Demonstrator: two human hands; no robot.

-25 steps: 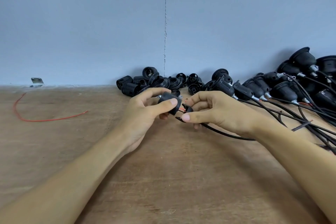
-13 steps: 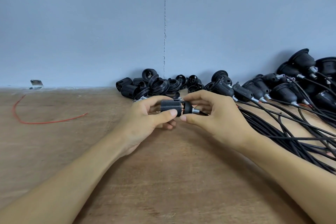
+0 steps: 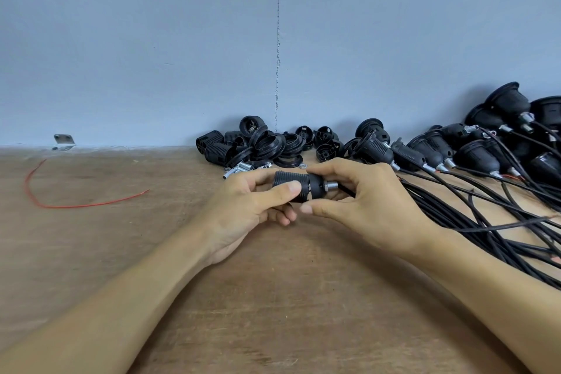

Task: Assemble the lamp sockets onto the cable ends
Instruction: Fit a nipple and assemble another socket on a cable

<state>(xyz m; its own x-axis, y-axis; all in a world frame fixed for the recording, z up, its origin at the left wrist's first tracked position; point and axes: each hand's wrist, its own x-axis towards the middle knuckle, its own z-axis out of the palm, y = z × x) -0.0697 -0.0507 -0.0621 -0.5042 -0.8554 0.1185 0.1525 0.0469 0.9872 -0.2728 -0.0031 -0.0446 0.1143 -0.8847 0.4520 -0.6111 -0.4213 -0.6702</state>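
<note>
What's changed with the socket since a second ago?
The right hand brought the smooth black cap on the cable end leftwards against the ribbed black socket barrel in the left hand; they now meet. Both grips, the red wire and the pile of black socket parts stayed put.

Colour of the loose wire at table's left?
Red; the thin curved loose wire shows best in the head view.
</note>
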